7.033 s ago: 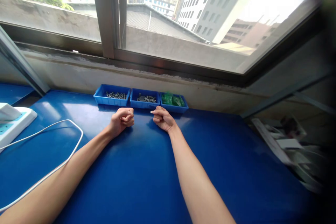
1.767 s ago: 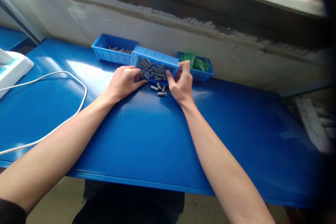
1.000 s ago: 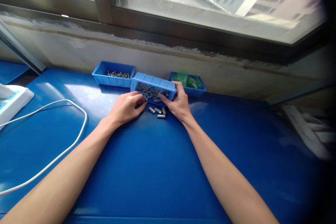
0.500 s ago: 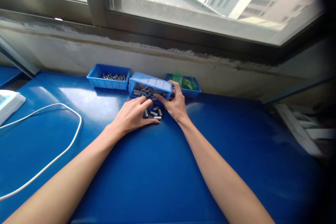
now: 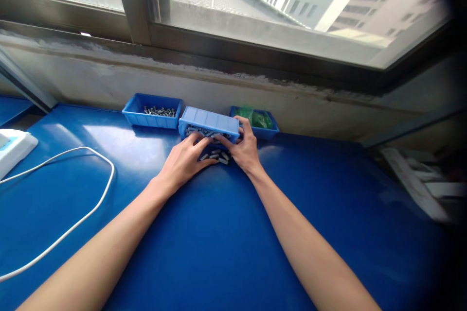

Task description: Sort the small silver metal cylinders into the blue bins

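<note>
A blue plastic bin (image 5: 209,117) is tipped on its side near the back of the table, its opening facing me. Small grey metal pieces, short and bar-like, show inside it. Several more metal pieces (image 5: 223,158) lie loose on the table just below the opening. My right hand (image 5: 243,148) grips the bin's right end, thumb at the opening and fingers behind. My left hand (image 5: 187,156) is at the lower left of the opening, fingers bent at the edge and thumb stretched apart beside the loose pieces. Its fingertips are partly hidden.
Left of the tipped bin stands a blue bin (image 5: 152,119) with screw-like metal parts. Another blue bin (image 5: 265,133) behind my right hand holds green plastic bags (image 5: 257,117). A white cable (image 5: 109,180) loops across the table's left side near a white device (image 5: 16,148). A window wall rises behind.
The tipped bin has turned further forward, so its opening looks narrower. The loose metal pieces have shifted slightly between my hands. My camera view has tilted up a little.
</note>
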Demonstrator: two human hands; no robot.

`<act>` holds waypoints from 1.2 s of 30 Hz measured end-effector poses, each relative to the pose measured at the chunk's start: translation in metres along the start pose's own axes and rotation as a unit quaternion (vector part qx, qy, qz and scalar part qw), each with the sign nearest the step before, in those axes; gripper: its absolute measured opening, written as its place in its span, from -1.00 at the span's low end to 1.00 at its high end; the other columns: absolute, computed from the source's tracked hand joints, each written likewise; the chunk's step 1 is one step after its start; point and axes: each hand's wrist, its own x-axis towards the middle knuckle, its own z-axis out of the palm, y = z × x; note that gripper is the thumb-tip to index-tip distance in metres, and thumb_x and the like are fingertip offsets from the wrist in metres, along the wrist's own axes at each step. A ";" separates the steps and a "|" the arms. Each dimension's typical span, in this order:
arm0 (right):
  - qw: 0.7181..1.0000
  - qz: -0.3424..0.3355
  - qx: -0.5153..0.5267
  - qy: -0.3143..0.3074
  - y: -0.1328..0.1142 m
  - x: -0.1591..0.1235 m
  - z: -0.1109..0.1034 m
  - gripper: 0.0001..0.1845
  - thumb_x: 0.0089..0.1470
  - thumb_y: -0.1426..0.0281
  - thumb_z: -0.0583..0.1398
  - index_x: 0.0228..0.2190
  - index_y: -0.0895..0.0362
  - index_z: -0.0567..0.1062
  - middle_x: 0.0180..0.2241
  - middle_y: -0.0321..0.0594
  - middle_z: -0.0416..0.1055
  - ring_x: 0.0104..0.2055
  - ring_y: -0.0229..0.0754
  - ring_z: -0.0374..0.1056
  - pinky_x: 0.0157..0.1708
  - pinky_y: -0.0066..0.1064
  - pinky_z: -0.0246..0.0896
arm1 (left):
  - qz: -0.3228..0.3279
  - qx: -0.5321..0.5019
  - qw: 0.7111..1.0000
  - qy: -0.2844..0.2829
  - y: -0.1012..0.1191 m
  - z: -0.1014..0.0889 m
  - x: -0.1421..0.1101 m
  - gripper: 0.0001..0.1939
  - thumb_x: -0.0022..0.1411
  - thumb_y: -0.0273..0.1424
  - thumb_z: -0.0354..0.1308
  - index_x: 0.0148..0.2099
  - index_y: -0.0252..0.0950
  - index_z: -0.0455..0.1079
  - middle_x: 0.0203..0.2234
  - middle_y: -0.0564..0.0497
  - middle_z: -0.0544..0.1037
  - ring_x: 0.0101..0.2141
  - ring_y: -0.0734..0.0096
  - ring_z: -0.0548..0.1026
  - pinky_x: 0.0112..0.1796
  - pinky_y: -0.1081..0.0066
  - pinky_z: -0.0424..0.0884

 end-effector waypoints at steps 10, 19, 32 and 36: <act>1.000 0.009 0.000 -0.006 -0.003 -0.002 0.000 -0.27 -0.15 0.04 0.43 -0.01 -0.01 0.30 -0.22 -0.27 0.53 -0.55 -0.32 0.35 -0.56 -0.50 0.31 | -0.001 0.028 0.999 -0.043 0.000 -0.001 0.001 -0.67 0.35 -0.12 0.17 0.03 -0.20 0.42 -0.12 -0.09 0.51 -0.18 0.20 0.56 -0.20 0.32 0.48; 0.999 -0.027 -0.019 0.006 -0.008 -0.003 -0.003 -0.43 -0.02 0.06 0.35 -0.07 0.01 0.32 -0.24 -0.27 0.49 -0.51 -0.32 0.30 -0.53 -0.51 0.25 | 0.045 0.067 0.997 0.009 0.001 -0.001 0.002 -0.67 0.30 -0.14 0.23 -0.03 -0.26 0.49 -0.09 -0.20 0.51 -0.06 -0.01 0.45 -0.07 0.11 0.43; 0.995 -0.058 -0.030 0.069 -0.006 -0.002 -0.004 -0.44 -0.02 0.12 0.36 -0.04 0.01 0.32 -0.17 -0.22 0.49 -0.45 -0.30 0.34 -0.46 -0.47 0.32 | 0.048 0.023 0.999 -0.001 -0.002 0.003 0.001 -0.42 0.33 0.00 0.13 0.25 -0.22 0.38 0.17 -0.24 0.40 0.17 -0.07 0.30 0.14 0.00 0.29; 0.995 -0.063 -0.036 0.061 -0.012 0.001 -0.006 -0.41 -0.03 0.10 0.37 -0.05 0.02 0.32 -0.15 -0.22 0.49 -0.50 -0.34 0.32 -0.49 -0.49 0.31 | 0.041 0.026 0.999 -0.005 0.000 0.003 0.002 -0.44 0.37 -0.03 0.08 0.25 -0.24 0.38 0.16 -0.22 0.42 0.13 -0.04 0.33 0.11 0.02 0.30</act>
